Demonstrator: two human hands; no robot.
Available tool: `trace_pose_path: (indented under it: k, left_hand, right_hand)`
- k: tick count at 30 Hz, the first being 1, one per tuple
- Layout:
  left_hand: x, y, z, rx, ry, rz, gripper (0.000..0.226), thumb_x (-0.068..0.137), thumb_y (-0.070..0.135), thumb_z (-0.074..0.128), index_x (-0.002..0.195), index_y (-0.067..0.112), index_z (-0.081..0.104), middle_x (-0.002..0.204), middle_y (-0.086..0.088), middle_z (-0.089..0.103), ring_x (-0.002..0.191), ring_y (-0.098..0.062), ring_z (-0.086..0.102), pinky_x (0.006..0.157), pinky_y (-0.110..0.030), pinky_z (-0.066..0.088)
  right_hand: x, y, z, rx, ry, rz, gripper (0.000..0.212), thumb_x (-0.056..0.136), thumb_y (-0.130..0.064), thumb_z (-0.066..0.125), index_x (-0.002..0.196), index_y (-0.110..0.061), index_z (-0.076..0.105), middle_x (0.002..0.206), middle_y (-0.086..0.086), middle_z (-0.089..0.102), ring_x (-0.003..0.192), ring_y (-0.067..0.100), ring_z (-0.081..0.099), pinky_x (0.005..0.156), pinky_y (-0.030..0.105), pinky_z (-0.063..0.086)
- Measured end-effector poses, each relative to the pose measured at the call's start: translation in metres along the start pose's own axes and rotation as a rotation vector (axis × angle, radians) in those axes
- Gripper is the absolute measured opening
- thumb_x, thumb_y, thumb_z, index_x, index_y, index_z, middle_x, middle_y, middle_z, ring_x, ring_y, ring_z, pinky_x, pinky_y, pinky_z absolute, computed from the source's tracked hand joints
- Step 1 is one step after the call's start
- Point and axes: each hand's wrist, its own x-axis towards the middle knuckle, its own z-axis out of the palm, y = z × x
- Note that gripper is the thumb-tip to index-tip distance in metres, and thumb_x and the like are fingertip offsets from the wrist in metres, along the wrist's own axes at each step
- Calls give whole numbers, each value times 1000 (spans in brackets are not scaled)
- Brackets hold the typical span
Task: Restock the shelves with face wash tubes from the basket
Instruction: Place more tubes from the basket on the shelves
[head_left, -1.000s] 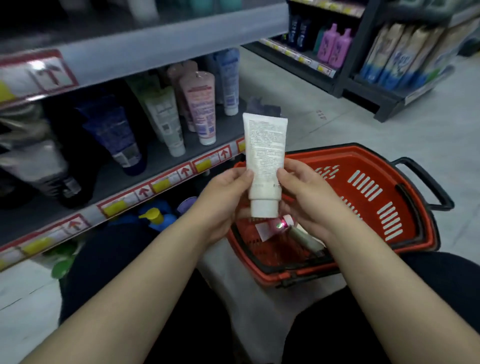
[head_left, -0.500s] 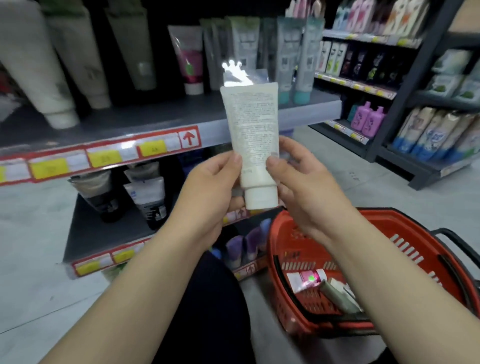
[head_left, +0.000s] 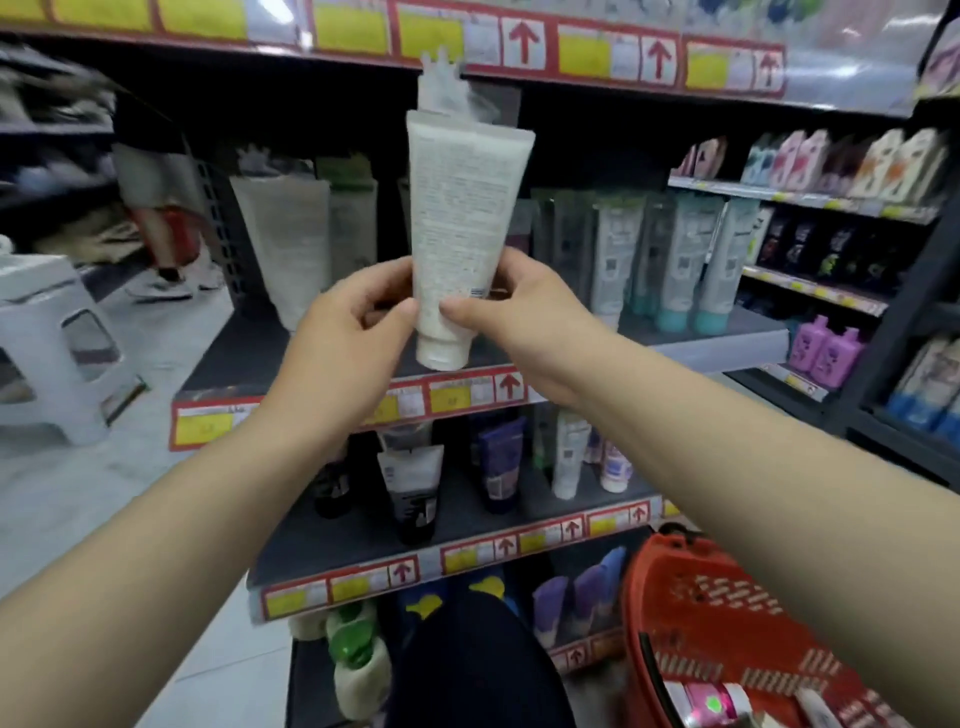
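Raised since a moment ago, the white face wash tube now stands cap-down in front of the middle shelf, its cap level with the shelf's edge. Both the left hand and right hand pinch its lower part. Low at right, the red basket holds more tubes.

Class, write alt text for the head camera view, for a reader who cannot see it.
Two bare hands, left hand and right hand, hold a white face wash tube upright, cap down, in front of a shelf of similar standing tubes. A red basket with more products sits at lower right.
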Motion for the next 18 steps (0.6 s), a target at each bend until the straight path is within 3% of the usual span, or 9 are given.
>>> trace_pose_path:
  k: [3,5,7,9,12,16,18]
  left_hand:
    - [12,-13,-11,98,-18,-22,51,93,6,48,116,52,53,119,8,59,85,9,55,86,-13,39]
    - [21,-23,-15,103,-16,-101,53,94,0,45,134,35,47,127,12,53,101,5,54,86,-7,35]
    - [25,-33,-17,114,-29,-159,54,94,-4,43,140,24,43,125,15,50,112,3,49,86,-4,35]
    - [30,-42,-17,133,-84,-151,57,92,-9,43,139,23,41,120,17,50,116,3,47,85,-1,35]
    - [40,-52,-16,176,-184,-145,61,90,-11,45,139,24,36,117,19,46,113,6,43,72,9,33]
    - [52,-64,-17,305,-191,-151,60,89,-5,47,143,23,38,131,15,49,121,-1,44,92,-11,32]
    - [48,-60,-16,408,-145,-137,55,91,2,46,140,27,42,131,9,55,110,-3,49,88,-16,34]
  right_hand:
    - [33,8,13,-61,-1,33,49,80,-2,69,126,-9,53,121,6,63,112,20,60,100,40,48]
    - [52,16,20,-123,2,48,50,80,-2,70,126,-9,53,122,6,62,112,19,59,99,36,48]
    - [66,26,27,-184,1,62,50,80,-2,70,126,-9,53,124,7,61,111,18,58,93,30,48]
    - [77,37,32,-209,-17,95,49,82,-1,68,127,-9,52,126,8,60,114,20,58,91,27,46]
    - [90,47,38,-228,-28,133,46,85,-3,65,129,-9,52,127,7,60,115,19,57,90,25,44]
    - [100,49,43,-281,-27,129,45,85,-4,65,129,-9,53,128,8,60,117,21,57,91,24,44]
    - [99,46,40,-274,-38,161,48,84,-1,65,130,-7,51,129,10,59,119,22,56,93,26,44]
